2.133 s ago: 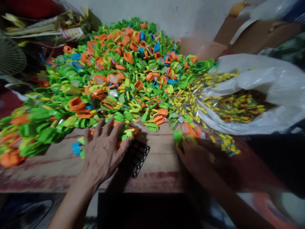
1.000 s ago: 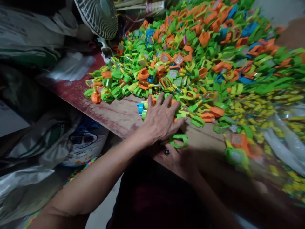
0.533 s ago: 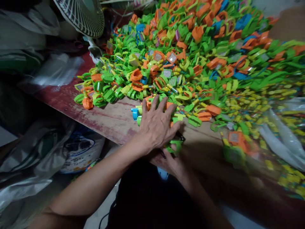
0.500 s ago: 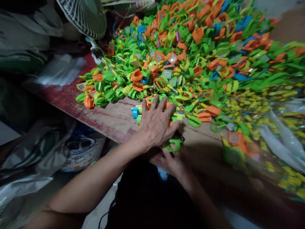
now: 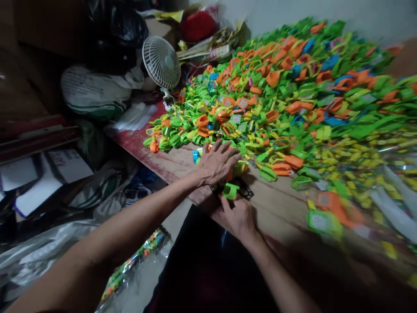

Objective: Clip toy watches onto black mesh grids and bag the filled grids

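**Green piece held at the black tray, loose cluster pinned under a spread palm**

A green piece [image 5: 230,191] appears to be pinched, lightly, in the fingertips of the right hand [image 5: 240,214], just beyond which a black perforated tray [image 5: 246,191] is partly seen. The left hand [image 5: 217,166] is laid palm down with fingers spread, over a small cluster of coloured pieces whose blue piece [image 5: 195,156] is left showing beyond its little-finger side. Past both hands the large heap [image 5: 260,104] is piled; to the right of the pinch, well apart, an orange piece [image 5: 325,202] is left on the table [image 5: 270,200].

The step in hand is judged to be the bringing of one piece to the gathered cluster; next, careful alignment by the right fingertips would be called for, with the cluster kept steady.

Compared with two seconds ago, the right hand has been brought from the far right to beside the left, which is kept on the cluster.
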`<state>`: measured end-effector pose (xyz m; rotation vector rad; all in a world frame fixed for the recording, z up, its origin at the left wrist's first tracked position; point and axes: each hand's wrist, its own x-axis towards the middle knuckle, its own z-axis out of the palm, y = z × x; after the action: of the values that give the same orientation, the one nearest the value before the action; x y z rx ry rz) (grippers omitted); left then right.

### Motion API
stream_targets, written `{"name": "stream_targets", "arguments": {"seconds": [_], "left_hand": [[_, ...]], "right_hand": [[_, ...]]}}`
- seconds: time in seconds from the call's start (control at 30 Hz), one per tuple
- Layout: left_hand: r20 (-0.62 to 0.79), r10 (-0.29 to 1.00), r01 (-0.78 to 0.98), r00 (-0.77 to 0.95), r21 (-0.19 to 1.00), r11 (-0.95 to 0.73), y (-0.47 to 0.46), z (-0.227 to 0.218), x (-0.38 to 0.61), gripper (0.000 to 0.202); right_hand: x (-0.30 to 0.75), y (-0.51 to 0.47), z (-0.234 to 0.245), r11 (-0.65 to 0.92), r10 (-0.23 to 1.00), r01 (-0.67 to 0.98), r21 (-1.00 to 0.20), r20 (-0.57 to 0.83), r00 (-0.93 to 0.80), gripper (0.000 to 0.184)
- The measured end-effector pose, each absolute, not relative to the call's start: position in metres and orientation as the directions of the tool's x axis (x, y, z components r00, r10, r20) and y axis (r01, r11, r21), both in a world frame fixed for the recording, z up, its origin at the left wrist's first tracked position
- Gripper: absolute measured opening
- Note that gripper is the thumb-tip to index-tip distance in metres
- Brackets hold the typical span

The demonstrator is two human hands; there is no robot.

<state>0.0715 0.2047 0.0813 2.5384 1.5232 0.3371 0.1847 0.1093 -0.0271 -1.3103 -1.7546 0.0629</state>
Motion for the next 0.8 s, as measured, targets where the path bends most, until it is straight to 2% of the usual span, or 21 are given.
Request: {"name": "stream_targets", "arguments": {"seconds": [0.27, 0.5, 0.73, 0.8], "left_hand": [[0.185, 0.873, 0.837, 0.451, 0.251, -0.486, 0.201, 0.078, 0.072, 0.043], [0.212, 0.880, 0.839, 0.425, 0.274, -0.470, 0.200, 0.076, 0.073, 0.043], [0.168, 0.895, 0.845, 0.413, 0.296, -0.446, 0.200, 0.081, 0.074, 0.040], [0.150, 0.898, 0.849, 0.413, 0.294, -0.439, 0.200, 0.083, 0.074, 0.040]], "right_hand": [[0.182, 0.104, -0.029, 0.419, 0.757, 0.804, -0.421, 0.651, -0.054, 0.036], [0.181, 0.101, -0.037, 0.353, 0.786, 0.825, -0.441, 0.619, -0.006, 0.032], [0.175, 0.107, -0.020, 0.258, 0.896, 0.874, -0.411, 0.441, -0.058, 0.029], [0.175, 0.108, -0.016, 0.257, 0.896, 0.881, -0.396, 0.439, -0.064, 0.030]]}}
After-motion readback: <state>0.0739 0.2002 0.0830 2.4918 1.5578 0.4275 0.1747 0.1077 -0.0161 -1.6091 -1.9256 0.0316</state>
